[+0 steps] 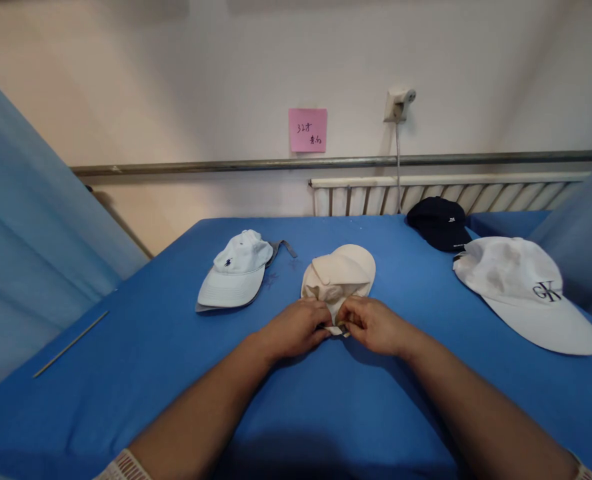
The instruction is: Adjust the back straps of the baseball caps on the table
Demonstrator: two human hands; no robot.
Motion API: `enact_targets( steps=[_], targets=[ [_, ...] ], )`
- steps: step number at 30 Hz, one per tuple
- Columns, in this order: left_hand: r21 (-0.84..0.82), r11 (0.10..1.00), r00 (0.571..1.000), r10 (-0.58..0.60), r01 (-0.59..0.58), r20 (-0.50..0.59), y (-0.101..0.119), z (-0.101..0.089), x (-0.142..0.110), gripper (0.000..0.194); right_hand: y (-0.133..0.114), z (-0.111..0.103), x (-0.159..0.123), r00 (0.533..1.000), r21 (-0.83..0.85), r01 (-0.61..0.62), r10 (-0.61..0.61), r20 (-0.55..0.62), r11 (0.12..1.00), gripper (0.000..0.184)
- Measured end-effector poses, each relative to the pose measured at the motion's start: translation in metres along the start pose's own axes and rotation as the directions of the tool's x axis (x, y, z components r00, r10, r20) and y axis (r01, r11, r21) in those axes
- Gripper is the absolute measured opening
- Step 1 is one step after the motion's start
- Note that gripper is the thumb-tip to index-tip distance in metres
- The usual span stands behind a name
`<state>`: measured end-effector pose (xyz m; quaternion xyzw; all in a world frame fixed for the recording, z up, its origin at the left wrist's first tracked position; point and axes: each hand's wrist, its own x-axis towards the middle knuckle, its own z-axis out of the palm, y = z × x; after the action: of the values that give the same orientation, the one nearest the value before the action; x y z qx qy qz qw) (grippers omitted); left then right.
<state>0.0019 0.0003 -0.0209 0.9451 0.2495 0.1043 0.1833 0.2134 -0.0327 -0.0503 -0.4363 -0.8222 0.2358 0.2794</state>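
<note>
A cream cap [340, 275] lies upside down in the middle of the blue table [326, 400], its brim pointing away from me. My left hand [296, 328] and my right hand [373, 325] meet at the cap's near edge. Both pinch the back strap of the cream cap between closed fingers. What exactly sits between the fingertips is small and partly hidden.
A white cap [239, 272] with a small dark logo lies to the left. A large white cap [523, 290] with dark letters lies at the right, a black cap [440, 223] behind it. A thin stick [71, 344] rests near the left edge. Blue curtains hang on both sides.
</note>
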Motion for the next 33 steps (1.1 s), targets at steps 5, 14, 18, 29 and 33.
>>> enact_targets(
  steps=[5,14,18,29,33],
  targets=[
    [0.035,0.999,0.998,-0.030,0.028,0.048,0.003,-0.002,-0.002,0.002,0.004,0.001,-0.003,0.996,-0.044,0.006,-0.002,0.085,0.999,0.025],
    [-0.012,0.997,0.996,-0.075,0.076,0.052,0.010,-0.007,-0.003,0.017,0.001,-0.002,-0.005,0.988,-0.057,-0.008,0.017,0.152,0.998,0.024],
    [-0.008,0.977,0.977,-0.211,0.211,-0.033,0.004,-0.015,-0.004,0.014,0.001,-0.002,-0.003,0.986,-0.078,-0.035,0.048,0.163,0.996,0.019],
    [-0.089,0.900,0.866,-0.435,0.426,-0.247,-0.024,-0.025,-0.008,0.016,-0.008,-0.014,-0.004,0.991,-0.120,0.036,-0.020,0.132,0.992,0.018],
    [-0.183,0.913,0.888,-0.401,0.366,-0.225,-0.014,-0.014,-0.003,0.019,-0.007,-0.008,-0.004,0.986,-0.118,0.043,-0.022,0.167,0.992,0.017]
  ],
)
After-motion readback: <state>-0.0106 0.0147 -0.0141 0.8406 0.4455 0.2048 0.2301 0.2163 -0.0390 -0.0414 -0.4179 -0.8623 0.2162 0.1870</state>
